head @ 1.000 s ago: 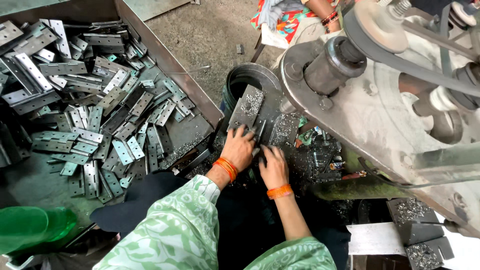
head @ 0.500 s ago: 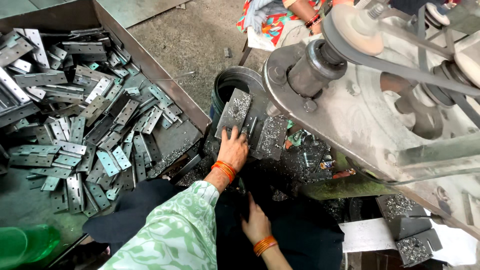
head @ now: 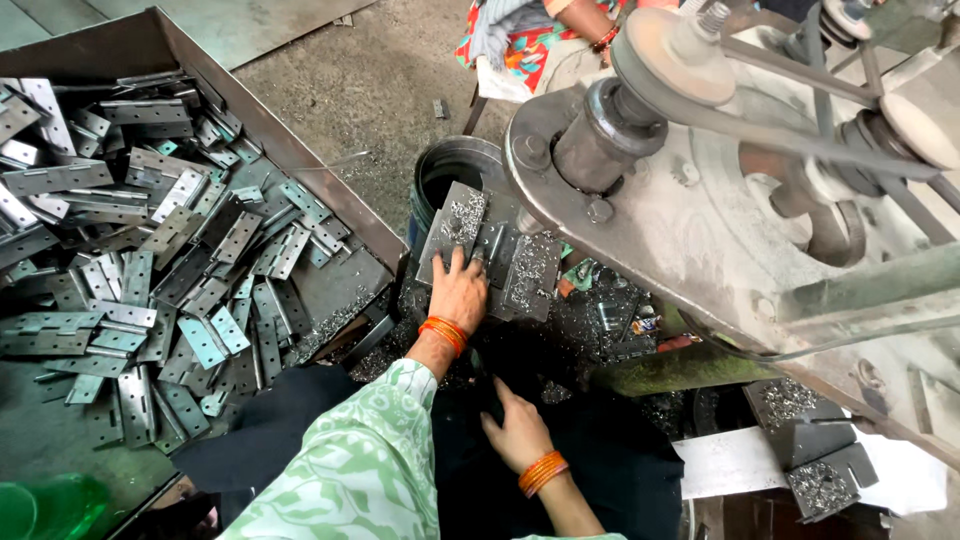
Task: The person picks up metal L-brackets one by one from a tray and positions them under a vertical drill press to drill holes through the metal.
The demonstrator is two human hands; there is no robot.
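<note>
My left hand (head: 458,290) lies flat, fingers apart, on grey metal plates (head: 505,255) strewn with metal shavings, just below the machine's big flywheel. Orange bangles ring its wrist, and a green patterned sleeve covers the arm. My right hand (head: 518,430) rests lower down on dark cloth (head: 610,450) near my body. Its fingers are spread and it holds nothing; it also wears orange bangles. The two hands are well apart.
A large metal tray (head: 290,150) on the left is heaped with several grey hinges (head: 150,260). A black bucket (head: 450,170) stands behind the plates. The belt-driven machine (head: 700,190) fills the right side. Another person (head: 545,40) sits at the top. More shaving-covered blocks (head: 820,480) lie lower right.
My right hand has drawn back from beside the left hand at the plates down toward my lap. The left hand stays on the plates.
</note>
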